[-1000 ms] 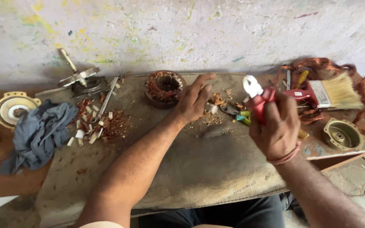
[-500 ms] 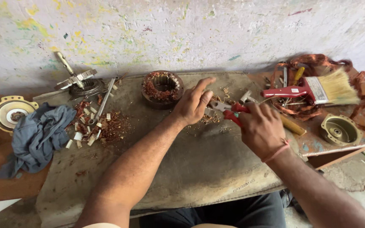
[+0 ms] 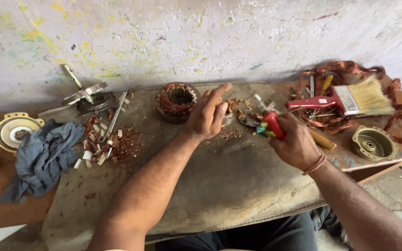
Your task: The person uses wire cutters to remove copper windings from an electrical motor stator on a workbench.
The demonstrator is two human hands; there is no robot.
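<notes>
Both forearms are seen bare to the elbow, with no sleeves, gloves or rings worn. A thin reddish thread band [image 3: 316, 163] is tied around the wrist of the right hand [image 3: 295, 145]; the left hand [image 3: 206, 116] is unadorned. Dark trousers [image 3: 257, 234] are glimpsed below.

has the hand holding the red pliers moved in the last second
Yes. The right hand with the red pliers has come down and left, away from the paintbrush, toward the left hand beside the copper coil.

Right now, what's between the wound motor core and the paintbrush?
In the head view, between the motor core and the paintbrush: the left hand, copper scraps, and red-handled pliers held in the right hand.
</notes>
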